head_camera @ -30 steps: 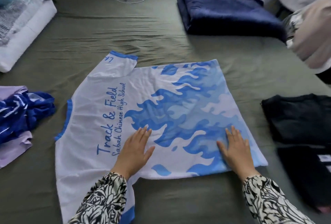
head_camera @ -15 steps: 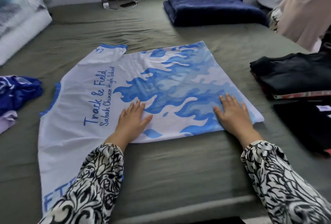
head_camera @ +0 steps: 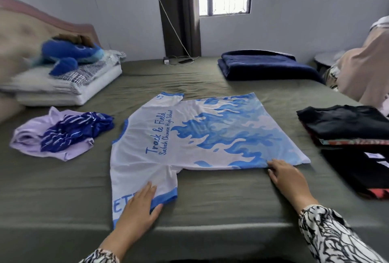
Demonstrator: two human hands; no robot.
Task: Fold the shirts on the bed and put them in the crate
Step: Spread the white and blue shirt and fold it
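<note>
Head view: the left hand [head_camera: 137, 208] lies flat, fingers straight, on the shirt [head_camera: 202, 134] sleeve. The right hand [head_camera: 287, 177], fingers relaxed, touches the shirt's near hem.

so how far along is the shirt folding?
Done: a stack of folded dark shirts lies on the bed's right side. In hand: the white and blue shirt is spread flat, unfolded; left hand rests on its near sleeve, right hand at its near hem. Left: that shirt plus the crumpled lilac shirt and navy striped shirt. No crate in view.
</note>
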